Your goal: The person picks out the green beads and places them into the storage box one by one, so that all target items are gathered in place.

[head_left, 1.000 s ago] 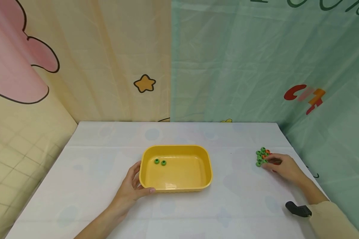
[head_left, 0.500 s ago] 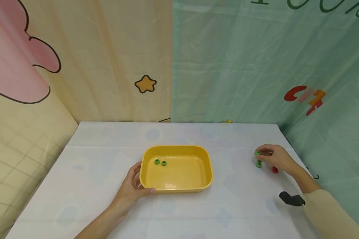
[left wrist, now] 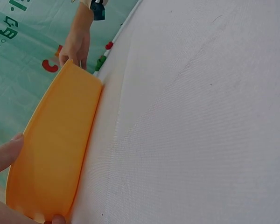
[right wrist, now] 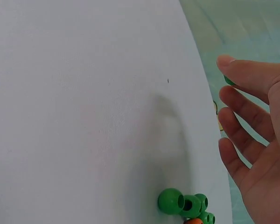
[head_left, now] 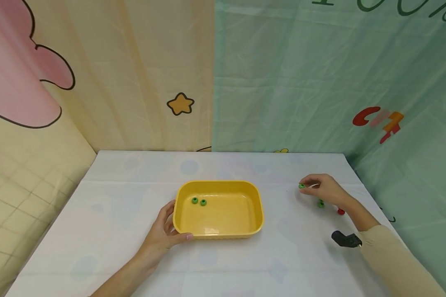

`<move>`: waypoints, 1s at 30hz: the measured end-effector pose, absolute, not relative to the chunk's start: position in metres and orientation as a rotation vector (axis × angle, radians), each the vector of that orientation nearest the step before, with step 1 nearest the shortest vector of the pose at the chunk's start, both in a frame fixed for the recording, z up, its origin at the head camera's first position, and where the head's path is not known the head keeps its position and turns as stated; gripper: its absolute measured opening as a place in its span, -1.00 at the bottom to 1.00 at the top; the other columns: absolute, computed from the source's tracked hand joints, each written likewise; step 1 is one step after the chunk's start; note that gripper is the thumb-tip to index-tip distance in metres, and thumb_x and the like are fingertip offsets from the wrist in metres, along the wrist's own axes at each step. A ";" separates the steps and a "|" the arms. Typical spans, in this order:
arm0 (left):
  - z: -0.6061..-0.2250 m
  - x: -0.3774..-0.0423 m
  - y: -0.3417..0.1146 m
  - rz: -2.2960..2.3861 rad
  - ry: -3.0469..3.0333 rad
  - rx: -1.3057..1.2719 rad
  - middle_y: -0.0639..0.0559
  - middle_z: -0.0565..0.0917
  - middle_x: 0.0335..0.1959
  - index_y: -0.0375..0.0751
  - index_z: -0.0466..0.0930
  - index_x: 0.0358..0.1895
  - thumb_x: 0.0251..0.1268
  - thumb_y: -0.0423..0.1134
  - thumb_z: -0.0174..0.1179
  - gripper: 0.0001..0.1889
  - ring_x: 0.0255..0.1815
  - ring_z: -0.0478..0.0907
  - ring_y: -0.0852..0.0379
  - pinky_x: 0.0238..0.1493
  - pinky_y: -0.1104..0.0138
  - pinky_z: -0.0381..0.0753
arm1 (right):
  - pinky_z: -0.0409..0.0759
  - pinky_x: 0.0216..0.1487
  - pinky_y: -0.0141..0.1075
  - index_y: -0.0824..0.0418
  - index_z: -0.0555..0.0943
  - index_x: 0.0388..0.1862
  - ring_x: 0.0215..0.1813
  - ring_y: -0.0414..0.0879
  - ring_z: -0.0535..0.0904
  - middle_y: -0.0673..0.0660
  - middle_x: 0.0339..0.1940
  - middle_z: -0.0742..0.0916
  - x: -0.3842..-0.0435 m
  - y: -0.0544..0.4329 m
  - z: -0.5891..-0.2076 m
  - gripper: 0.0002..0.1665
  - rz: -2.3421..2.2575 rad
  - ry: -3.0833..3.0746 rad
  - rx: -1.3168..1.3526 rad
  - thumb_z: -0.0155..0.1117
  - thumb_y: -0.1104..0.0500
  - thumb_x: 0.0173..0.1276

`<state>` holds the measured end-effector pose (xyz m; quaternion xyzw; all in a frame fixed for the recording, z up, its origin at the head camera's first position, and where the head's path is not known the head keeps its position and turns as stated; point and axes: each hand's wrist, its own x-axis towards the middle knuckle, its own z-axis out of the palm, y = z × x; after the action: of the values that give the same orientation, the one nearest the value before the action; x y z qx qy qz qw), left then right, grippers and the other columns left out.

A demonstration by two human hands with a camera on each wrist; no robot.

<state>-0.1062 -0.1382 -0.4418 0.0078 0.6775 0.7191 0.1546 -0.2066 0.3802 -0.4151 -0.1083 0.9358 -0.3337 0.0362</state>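
My left hand [head_left: 162, 231] grips the left end of a yellow rectangular tray [head_left: 226, 236], thumb at the front rim and fingers around the side. Inside the tray, toward its left, sit two green beads [head_left: 199, 201]. My right hand [head_left: 326, 190] pinches one green bead [head_left: 301, 186] between thumb and fingertips, held above the table to the right of the tray. In the right wrist view the thumb covers most of that bead. Below the hand, a group of green beads [right wrist: 171, 201] lies on the table with an orange bead [right wrist: 193, 221] among them.
A red bead [head_left: 341, 211] shows beside the right wrist; the hand hides much of the bead pile in the head view. A black strap piece [head_left: 346, 239] sticks out from the right sleeve. A white cloth covers the table [head_left: 223, 268], with printed curtains behind it.
My right hand has lifted a green bead from the pile and moved left and away from me with it. The left hand and the tray have stayed in place.
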 end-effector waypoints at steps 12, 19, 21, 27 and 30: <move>-0.442 -0.107 -0.137 2.063 1.937 0.014 -0.02 0.00 0.66 -0.03 -0.10 0.66 0.08 -0.43 0.57 0.18 0.60 0.12 -0.13 0.43 0.26 0.40 | 0.70 0.07 -0.17 0.28 0.75 -0.02 0.04 0.07 0.63 0.07 -0.08 0.76 -0.220 0.346 -0.408 -0.74 -1.067 2.821 -0.412 0.50 0.21 0.36; -0.443 -0.107 -0.137 2.066 1.930 0.016 -0.03 0.00 0.66 -0.04 -0.12 0.66 0.08 -0.42 0.57 0.19 0.60 0.12 -0.15 0.42 0.24 0.42 | 0.72 0.06 -0.17 0.30 0.74 -0.02 0.00 0.04 0.63 0.05 -0.09 0.76 -0.225 0.327 -0.406 -0.75 -1.080 2.784 -0.535 0.49 0.25 0.36; -0.443 -0.107 -0.137 2.068 1.930 0.012 -0.02 0.00 0.65 -0.04 -0.11 0.66 0.07 -0.42 0.57 0.19 0.60 0.11 -0.14 0.42 0.25 0.41 | 0.72 0.06 -0.14 0.28 0.75 -0.04 -0.01 0.04 0.64 0.04 -0.11 0.77 -0.227 0.322 -0.405 -0.77 -1.062 2.786 -0.574 0.50 0.24 0.36; -0.442 -0.106 -0.137 2.069 1.937 0.018 -0.01 0.01 0.65 -0.03 -0.10 0.66 0.07 -0.43 0.57 0.18 0.61 0.11 -0.11 0.45 0.25 0.37 | 0.71 0.08 -0.10 0.25 0.75 -0.03 -0.01 0.01 0.63 0.00 -0.11 0.77 -0.233 0.306 -0.399 -0.76 -1.005 2.780 -0.638 0.50 0.22 0.36; -0.442 -0.106 -0.137 2.070 1.939 0.022 -0.01 0.02 0.65 -0.03 -0.09 0.65 0.08 -0.44 0.56 0.17 0.60 0.12 -0.11 0.44 0.25 0.38 | 0.71 0.08 -0.05 0.23 0.76 -0.04 -0.01 0.01 0.64 0.00 -0.10 0.77 -0.237 0.298 -0.396 -0.76 -0.987 2.777 -0.672 0.51 0.22 0.35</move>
<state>-0.1061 -0.1371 -0.4418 0.0076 0.6757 0.7212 0.1521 -0.2370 0.2982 -0.3961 -0.2218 0.9171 -0.3259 0.0595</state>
